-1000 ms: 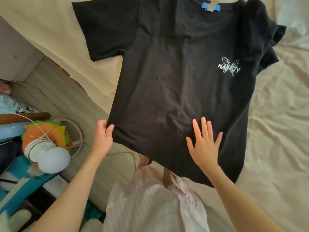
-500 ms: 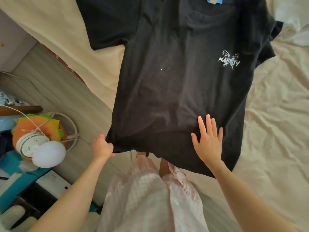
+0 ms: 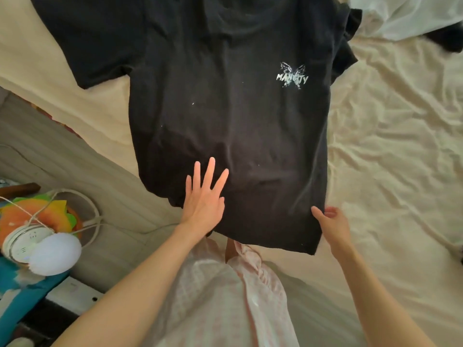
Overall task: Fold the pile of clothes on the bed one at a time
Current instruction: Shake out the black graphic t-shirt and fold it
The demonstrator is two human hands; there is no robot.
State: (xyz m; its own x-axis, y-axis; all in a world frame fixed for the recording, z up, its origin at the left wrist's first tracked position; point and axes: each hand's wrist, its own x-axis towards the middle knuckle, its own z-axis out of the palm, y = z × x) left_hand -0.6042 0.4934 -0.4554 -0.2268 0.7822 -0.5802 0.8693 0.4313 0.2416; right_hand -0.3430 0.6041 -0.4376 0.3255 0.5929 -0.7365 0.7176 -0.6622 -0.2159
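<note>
A black T-shirt (image 3: 225, 108) with a small white butterfly print lies spread front-up on the cream bed sheet (image 3: 390, 151), its hem hanging over the bed's near edge. My left hand (image 3: 204, 199) presses flat on the lower left of the shirt, fingers straight and spread. My right hand (image 3: 330, 226) pinches the shirt's lower right hem corner between thumb and fingers. More clothes, white and dark (image 3: 411, 18), lie at the top right corner.
The wooden floor (image 3: 75, 161) runs along the bed's left side. On a low stand at the left sit a white round device (image 3: 27, 242), a white ball-shaped lamp (image 3: 56, 254), cables and an orange-green toy (image 3: 37, 214). My pink checked clothing (image 3: 213, 296) fills the bottom middle.
My left hand let go of the lower left hem corner and now lies flat on the shirt. My right hand moved right off the shirt's front and took hold of the lower right hem.
</note>
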